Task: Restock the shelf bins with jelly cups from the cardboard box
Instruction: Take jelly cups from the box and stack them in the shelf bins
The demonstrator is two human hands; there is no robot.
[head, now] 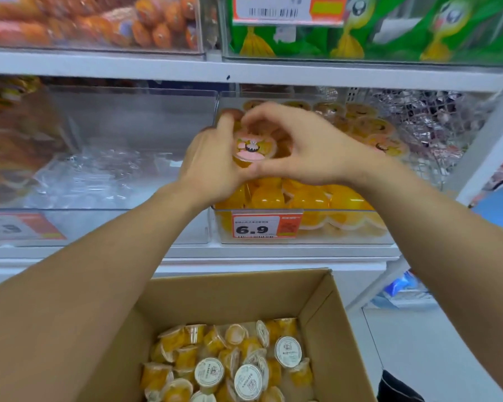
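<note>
An open cardboard box (325,323) sits below the shelf, holding several small yellow jelly cups (235,367) with white lids. On the middle shelf a clear bin (311,236) with a 6.9 price tag is piled with larger yellow jelly cups (308,198) with pink-and-yellow lids. Both hands are over the bin's front left corner. My left hand (212,166) and my right hand (299,149) curl around one jelly cup (253,149) between them, its pink lid facing me, on top of the pile.
Left of the jelly bin is a clear bin (122,158) with crinkled transparent packs. Further left sits a bin of orange snacks (15,146). A bin of silver-wrapped items (430,123) stands right. The upper shelf carries orange sausages (105,21) and green packages (389,27).
</note>
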